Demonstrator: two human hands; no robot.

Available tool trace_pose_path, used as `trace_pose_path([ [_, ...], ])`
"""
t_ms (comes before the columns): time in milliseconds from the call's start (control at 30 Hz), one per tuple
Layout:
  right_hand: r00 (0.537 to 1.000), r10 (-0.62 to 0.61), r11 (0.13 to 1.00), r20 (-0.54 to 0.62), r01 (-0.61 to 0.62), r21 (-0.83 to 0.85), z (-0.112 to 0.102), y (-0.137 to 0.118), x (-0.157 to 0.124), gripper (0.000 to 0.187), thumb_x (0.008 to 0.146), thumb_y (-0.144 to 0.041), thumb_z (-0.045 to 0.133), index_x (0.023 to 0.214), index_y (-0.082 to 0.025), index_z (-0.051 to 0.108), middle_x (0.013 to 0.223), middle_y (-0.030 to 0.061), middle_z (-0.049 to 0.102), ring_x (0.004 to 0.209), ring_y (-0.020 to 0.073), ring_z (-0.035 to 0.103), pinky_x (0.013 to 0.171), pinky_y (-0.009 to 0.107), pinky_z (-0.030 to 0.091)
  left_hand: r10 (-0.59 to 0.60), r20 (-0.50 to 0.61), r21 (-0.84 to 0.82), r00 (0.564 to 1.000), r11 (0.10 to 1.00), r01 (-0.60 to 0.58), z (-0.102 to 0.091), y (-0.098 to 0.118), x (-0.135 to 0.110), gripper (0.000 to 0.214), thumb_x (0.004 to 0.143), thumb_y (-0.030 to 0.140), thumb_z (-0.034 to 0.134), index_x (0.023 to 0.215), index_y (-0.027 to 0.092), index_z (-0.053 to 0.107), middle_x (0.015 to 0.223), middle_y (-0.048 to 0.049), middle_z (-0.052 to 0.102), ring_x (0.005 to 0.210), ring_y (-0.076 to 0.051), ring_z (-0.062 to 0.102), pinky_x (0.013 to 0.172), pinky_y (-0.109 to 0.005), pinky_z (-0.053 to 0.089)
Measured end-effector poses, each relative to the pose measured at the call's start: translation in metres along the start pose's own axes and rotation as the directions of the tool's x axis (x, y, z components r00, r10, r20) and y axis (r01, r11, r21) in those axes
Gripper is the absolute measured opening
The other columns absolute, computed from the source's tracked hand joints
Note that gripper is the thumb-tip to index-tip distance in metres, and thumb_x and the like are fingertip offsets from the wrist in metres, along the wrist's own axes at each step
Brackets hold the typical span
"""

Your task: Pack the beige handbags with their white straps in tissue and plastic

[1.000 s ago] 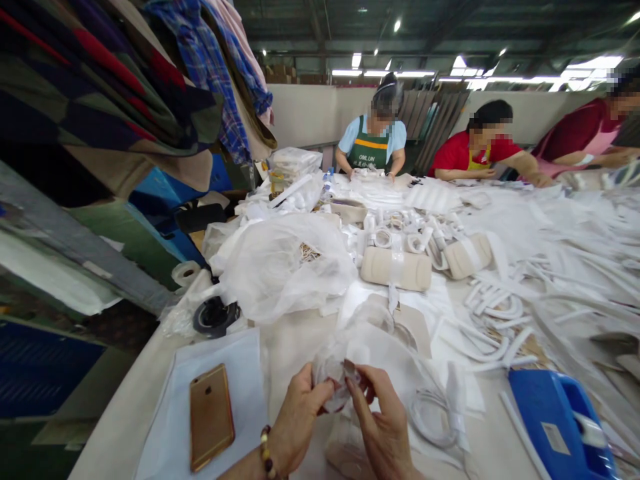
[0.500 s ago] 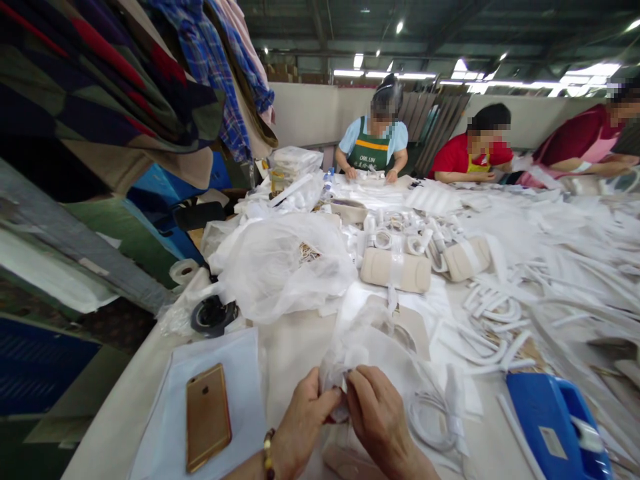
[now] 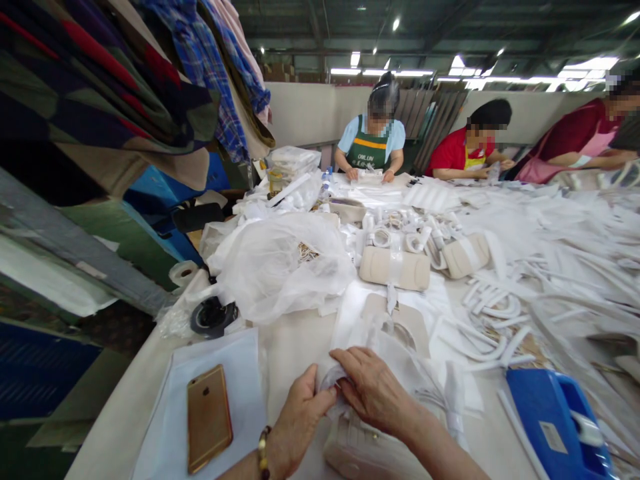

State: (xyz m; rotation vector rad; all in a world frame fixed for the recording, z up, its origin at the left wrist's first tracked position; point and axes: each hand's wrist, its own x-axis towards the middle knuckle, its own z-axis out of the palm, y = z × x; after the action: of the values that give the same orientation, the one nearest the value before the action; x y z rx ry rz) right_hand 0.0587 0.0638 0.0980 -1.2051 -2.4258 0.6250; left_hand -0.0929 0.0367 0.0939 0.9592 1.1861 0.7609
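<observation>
My left hand (image 3: 300, 413) is closed on a piece of translucent white wrapping (image 3: 327, 378), thumb pressed against the fingers. From the right, my right hand (image 3: 373, 390) grips the same wrapping, its fingers bent over the top. What lies inside the wrapping is hidden. Below my hands, near the front edge, lies a beige bag (image 3: 367, 448), partly covered by my right forearm. Beyond them another beige bag (image 3: 414, 315) rests on white sheets with clear film over it. A wrapped white strap (image 3: 454, 400) is just right of my right wrist.
A phone (image 3: 209, 419) lies on white paper at left, near a roll of black tape (image 3: 213, 317). A large plastic bag (image 3: 280, 273) holds small metal pieces. A blue jug (image 3: 550, 427) stands at right. Wrapped beige bags (image 3: 395, 268) and co-workers (image 3: 373, 143) are beyond.
My right hand has turned and moved slightly up, its fingers now over the top of the wrapping. More of the beige bag below shows. My left hand stays nearly in place.
</observation>
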Motion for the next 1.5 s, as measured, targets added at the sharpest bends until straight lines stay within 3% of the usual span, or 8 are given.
trace_pose_path([
  [233,0.941,-0.026,0.997,-0.338,-0.002,-0.083,0.040,0.000,-0.014,0.031,0.076,-0.004,0.034,0.105,-0.015,0.038,0.075,0.0030,0.058,0.062,0.0149,0.054,0.055,0.023,0.044,0.095,0.050,0.438,0.994,0.893,-0.107,-0.012,-0.003,-0.002,0.015,0.072,0.031,0.048,0.078,0.018,0.042,0.073,0.0004,0.049,0.068,-0.015,0.044,0.062,-0.025,0.036],
  [467,0.978,-0.197,0.919,-0.071,0.159,-0.361,0.029,-0.029,-0.016,0.023,0.072,0.000,0.038,0.089,-0.015,0.044,0.070,0.0046,0.054,0.057,0.0180,0.048,0.051,0.028,0.040,0.021,0.137,0.752,0.990,0.649,-0.117,-0.013,0.020,-0.001,0.013,0.058,0.016,0.056,0.063,0.019,0.044,0.063,0.0001,0.054,0.059,-0.015,0.045,0.054,-0.025,0.028],
  [733,0.969,0.003,0.999,-0.246,0.008,0.046,0.034,-0.003,-0.030,0.056,0.056,-0.005,0.046,0.109,-0.020,0.036,0.089,0.0020,0.062,0.077,0.0173,0.058,0.066,0.027,0.046,0.153,0.222,0.506,0.963,0.826,-0.247,-0.018,-0.001,-0.008,0.002,0.062,0.017,0.051,0.063,0.017,0.050,0.062,0.0025,0.050,0.060,-0.013,0.045,0.055,-0.022,0.030],
  [833,0.965,-0.034,0.997,-0.260,0.014,-0.078,0.039,-0.003,-0.028,0.045,0.060,-0.002,0.043,0.102,-0.019,0.039,0.082,0.0032,0.063,0.071,0.0169,0.060,0.060,0.025,0.045,0.153,0.181,0.408,0.971,0.887,-0.216,-0.017,-0.003,-0.006,0.009,0.065,0.021,0.050,0.073,0.017,0.053,0.068,0.0010,0.053,0.065,-0.015,0.047,0.059,-0.022,0.034],
  [1000,0.988,-0.073,0.885,-0.135,0.002,-0.465,0.037,-0.015,-0.021,0.027,0.064,0.004,0.039,0.079,-0.018,0.043,0.062,0.0025,0.055,0.050,0.0189,0.050,0.047,0.030,0.036,0.039,0.173,0.638,0.984,0.757,-0.142,-0.007,0.000,0.003,0.006,0.061,0.016,0.052,0.066,0.018,0.050,0.065,0.0003,0.055,0.063,-0.016,0.048,0.058,-0.024,0.034],
  [1200,0.972,-0.015,0.998,-0.236,-0.001,-0.068,0.030,0.013,-0.015,0.033,0.059,-0.006,0.042,0.089,-0.020,0.044,0.077,0.0009,0.059,0.073,0.0164,0.056,0.067,0.028,0.042,0.255,0.046,0.459,0.966,0.853,-0.247,0.005,-0.009,0.009,0.004,0.066,0.021,0.050,0.066,0.017,0.052,0.067,-0.0005,0.052,0.064,-0.016,0.048,0.060,-0.025,0.037],
  [1400,0.987,0.072,0.940,-0.141,-0.114,-0.321,0.040,0.009,-0.011,0.023,0.066,0.002,0.037,0.076,-0.016,0.048,0.065,0.0064,0.057,0.056,0.0191,0.051,0.054,0.030,0.036,0.061,0.068,0.665,0.996,0.741,-0.090,0.002,-0.005,0.028,0.007,0.057,0.016,0.054,0.063,0.018,0.052,0.058,0.0009,0.053,0.057,-0.016,0.047,0.056,-0.025,0.034],
  [1500,0.986,-0.028,0.963,-0.164,-0.017,-0.268,0.034,0.012,-0.009,0.019,0.067,-0.002,0.041,0.077,-0.017,0.048,0.067,0.0042,0.057,0.062,0.0180,0.051,0.062,0.032,0.039,0.194,0.045,0.714,0.980,0.680,-0.167,0.004,-0.004,0.028,0.004,0.061,0.017,0.052,0.057,0.018,0.051,0.058,-0.0021,0.055,0.059,-0.017,0.048,0.060,-0.028,0.035],
])
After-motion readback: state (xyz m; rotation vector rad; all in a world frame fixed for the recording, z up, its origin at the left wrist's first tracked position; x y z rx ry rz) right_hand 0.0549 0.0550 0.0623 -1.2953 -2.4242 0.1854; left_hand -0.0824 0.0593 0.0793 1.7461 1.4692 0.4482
